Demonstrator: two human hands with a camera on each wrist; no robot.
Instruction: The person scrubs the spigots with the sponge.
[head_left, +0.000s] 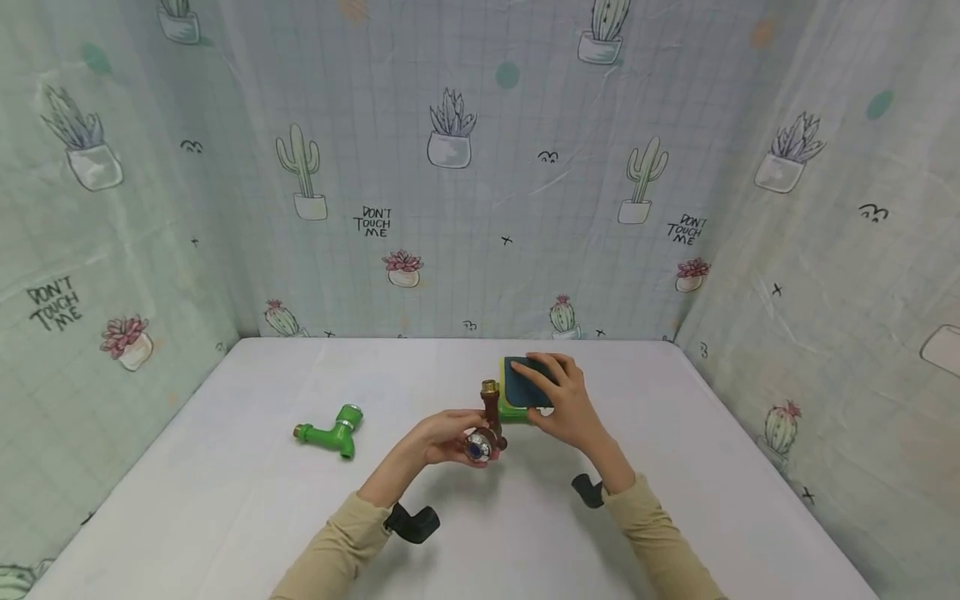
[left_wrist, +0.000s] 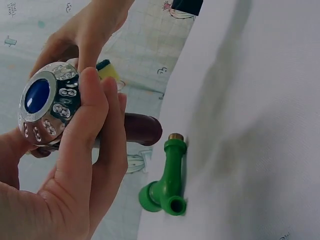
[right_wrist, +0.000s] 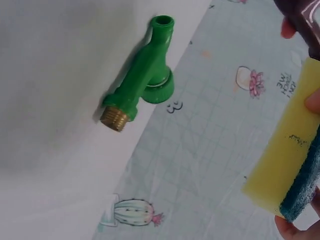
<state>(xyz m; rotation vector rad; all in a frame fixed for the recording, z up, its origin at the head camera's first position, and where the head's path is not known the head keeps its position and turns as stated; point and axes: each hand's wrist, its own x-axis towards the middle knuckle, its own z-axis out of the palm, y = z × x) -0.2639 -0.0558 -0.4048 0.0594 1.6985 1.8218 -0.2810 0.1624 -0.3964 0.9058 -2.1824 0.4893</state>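
Note:
My left hand (head_left: 450, 435) grips a brown tap (head_left: 491, 408) with a brass threaded end and a chrome knob (left_wrist: 50, 100) with a blue centre. The tap is raised above the table, its brass end upward in the head view. In my right hand (head_left: 566, 404) is a sponge (right_wrist: 285, 160), yellow with a dark green scouring side, pinched between thumb and fingers. The sponge's edge is right beside the brown tap. Behind the sponge, a green tap (head_left: 514, 414) is partly hidden on the table.
Another green tap (head_left: 330, 435) lies on the white table (head_left: 255, 500) at left. A black pipe elbow (head_left: 412, 523) is beside the left sleeve, and a second black elbow (head_left: 587, 490) is partly covered by the right sleeve. Cactus-printed cloth (head_left: 480, 208) surrounds the table's back and sides.

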